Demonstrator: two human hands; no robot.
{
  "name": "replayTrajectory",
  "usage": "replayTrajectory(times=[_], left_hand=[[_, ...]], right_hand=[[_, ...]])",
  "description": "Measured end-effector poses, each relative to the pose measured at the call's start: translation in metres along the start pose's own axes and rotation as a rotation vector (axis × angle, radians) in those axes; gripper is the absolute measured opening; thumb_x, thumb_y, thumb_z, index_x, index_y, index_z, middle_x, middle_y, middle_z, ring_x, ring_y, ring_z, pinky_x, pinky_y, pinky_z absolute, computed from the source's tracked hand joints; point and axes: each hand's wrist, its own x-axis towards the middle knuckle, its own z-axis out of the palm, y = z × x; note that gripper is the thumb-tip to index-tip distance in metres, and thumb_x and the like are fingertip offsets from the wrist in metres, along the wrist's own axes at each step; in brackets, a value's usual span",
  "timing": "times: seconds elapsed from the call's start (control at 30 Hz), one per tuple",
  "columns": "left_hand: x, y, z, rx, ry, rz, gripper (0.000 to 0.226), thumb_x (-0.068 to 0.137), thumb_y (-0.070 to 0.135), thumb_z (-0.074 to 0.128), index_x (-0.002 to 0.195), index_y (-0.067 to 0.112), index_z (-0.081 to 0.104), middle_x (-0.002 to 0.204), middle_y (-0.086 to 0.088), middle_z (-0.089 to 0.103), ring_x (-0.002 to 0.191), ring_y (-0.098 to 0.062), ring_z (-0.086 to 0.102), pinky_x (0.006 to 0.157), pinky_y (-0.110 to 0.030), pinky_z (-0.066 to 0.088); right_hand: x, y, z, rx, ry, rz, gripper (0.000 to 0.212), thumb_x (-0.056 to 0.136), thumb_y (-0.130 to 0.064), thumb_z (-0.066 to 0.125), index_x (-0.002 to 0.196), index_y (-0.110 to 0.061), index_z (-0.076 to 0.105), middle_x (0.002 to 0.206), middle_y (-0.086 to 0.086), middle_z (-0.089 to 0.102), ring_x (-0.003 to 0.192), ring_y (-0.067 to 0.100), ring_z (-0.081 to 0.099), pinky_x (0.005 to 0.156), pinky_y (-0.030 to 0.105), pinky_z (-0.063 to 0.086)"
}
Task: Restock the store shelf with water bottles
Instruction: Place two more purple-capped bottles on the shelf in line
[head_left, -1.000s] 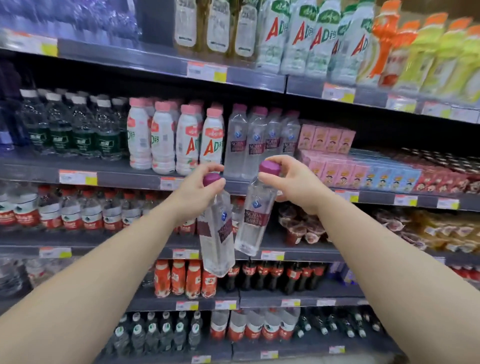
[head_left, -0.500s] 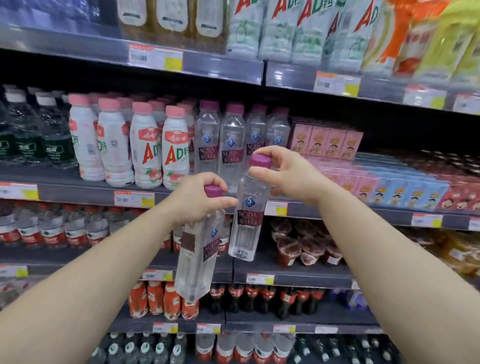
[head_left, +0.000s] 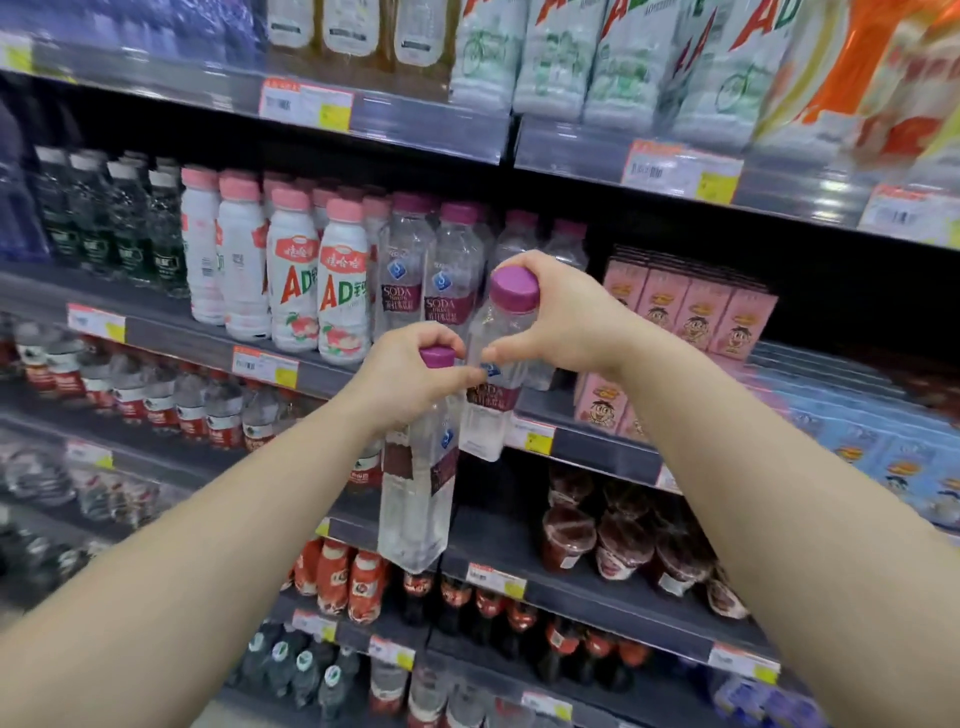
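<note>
My left hand (head_left: 402, 382) grips the neck of a clear soda water bottle (head_left: 415, 499) with a purple cap; the bottle hangs in front of the lower shelves. My right hand (head_left: 563, 317) holds a second, identical bottle (head_left: 491, 410) by its purple cap, higher up and level with the front edge of the shelf (head_left: 582, 441). On that shelf stands a row of the same purple-capped soda water bottles (head_left: 449, 265), just behind the right-hand bottle. The two held bottles almost touch.
White AD milk drink bottles (head_left: 296, 280) stand left of the soda water row, pink drink cartons (head_left: 696, 306) right of it. The shelf above (head_left: 431, 130) overhangs the row. Cola bottles, dessert cups and other water bottles fill the lower shelves.
The view has come closer to the shelf. Both hands have carried their bottles nearer to the row of soda water, the right one up to the shelf edge.
</note>
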Motion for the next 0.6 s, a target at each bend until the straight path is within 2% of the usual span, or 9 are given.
replayTrajectory(times=[0.17,0.3,0.5,0.6], left_hand=[[0.0,0.008,-0.007,-0.025,0.025,-0.015,0.027,0.075,0.034,0.081,0.09,0.019,0.064,0.078,0.006,0.061,0.057,-0.008,0.053,0.045,-0.013,0.043],[-0.001,-0.002,-0.019,0.045,0.04,-0.019,0.027,0.076,0.034,0.08,0.091,0.019,0.063,0.081,0.004,0.06,0.06,-0.01,0.054,0.046,-0.011,0.042],[-0.003,-0.014,-0.03,0.081,0.052,-0.032,0.027,0.074,0.033,0.082,0.088,0.019,0.064,0.08,0.004,0.061,0.062,-0.008,0.055,0.048,-0.01,0.041],[-0.002,-0.019,-0.037,0.091,0.032,-0.028,0.028,0.073,0.037,0.082,0.089,0.021,0.064,0.082,0.001,0.064,0.063,-0.01,0.058,0.053,-0.017,0.044]], right_hand=[[0.004,0.009,0.002,0.151,0.236,0.023,0.068,0.068,-0.03,0.083,0.127,-0.028,0.048,0.107,-0.012,0.056,0.093,0.007,0.055,0.079,0.019,0.041],[0.01,0.008,-0.012,0.194,0.386,-0.058,0.073,0.073,-0.028,0.079,0.136,-0.027,0.043,0.12,-0.011,0.055,0.102,0.007,0.054,0.087,0.017,0.039],[0.025,0.011,-0.019,0.09,0.387,-0.072,0.078,0.077,-0.023,0.077,0.143,-0.024,0.037,0.12,-0.013,0.049,0.106,0.005,0.049,0.086,0.01,0.034],[0.027,0.024,-0.004,0.094,0.345,-0.02,0.077,0.078,-0.023,0.077,0.143,-0.026,0.036,0.12,-0.013,0.049,0.105,0.007,0.05,0.082,0.011,0.035]])
